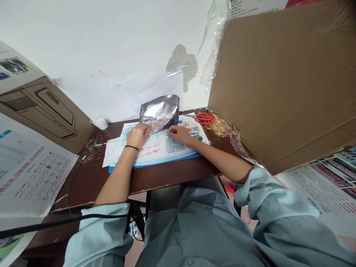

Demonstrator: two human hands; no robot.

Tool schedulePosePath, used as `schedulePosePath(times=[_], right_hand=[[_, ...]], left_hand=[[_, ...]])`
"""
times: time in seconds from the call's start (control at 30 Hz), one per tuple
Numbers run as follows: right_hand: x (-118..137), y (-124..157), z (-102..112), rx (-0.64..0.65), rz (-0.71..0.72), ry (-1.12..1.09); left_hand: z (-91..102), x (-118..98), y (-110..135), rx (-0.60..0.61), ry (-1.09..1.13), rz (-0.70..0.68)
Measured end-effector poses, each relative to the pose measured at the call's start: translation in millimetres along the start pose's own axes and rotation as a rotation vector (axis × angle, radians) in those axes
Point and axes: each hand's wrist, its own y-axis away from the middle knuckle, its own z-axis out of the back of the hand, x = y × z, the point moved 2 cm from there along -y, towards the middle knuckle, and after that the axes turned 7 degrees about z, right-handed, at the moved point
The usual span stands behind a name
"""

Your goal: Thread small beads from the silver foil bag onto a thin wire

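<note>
Dark wood worktop [155, 174] carried one foil pouch [159, 114], lying on one printed leaflet [164, 150]. The left hand [137, 135] pressed against the pouch's lower edge, its grip unclear; the right hand [177, 134], fingers curled narrowly, rested on the leaflet just beside the pouch, holding nothing visible. Nearby lay one pair of red scissors [204, 118], a heap of thin gold rods [217, 127], too many to count, and one wire coil [90, 148].

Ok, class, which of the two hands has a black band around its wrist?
The left hand wears the black wristband; the right hand, nearer the red-handled scissors, has a bare wrist.
</note>
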Motion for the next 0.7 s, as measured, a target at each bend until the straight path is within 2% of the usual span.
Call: schedulePosePath(times=[0.17, 0.33, 0.57, 0.7], right_hand=[[-1, 1, -1, 0.025, 0.017, 0.013], [0, 1, -2, 0.050, 0.016, 0.004], [-2, 1, -4, 0.051, 0.029, 0.026], [-1, 1, -4, 0.033, 0.026, 0.036]], left_hand=[[-8.0, 0, 1, 0.142, -0.268, -0.074], [-12.0, -6, 0, 0.157, -0.431, -0.095], [-11.9, -5, -3, 0.175, -0.371, -0.047], [-12.4, -8, -1, 0.067, -0.110, 0.003]])
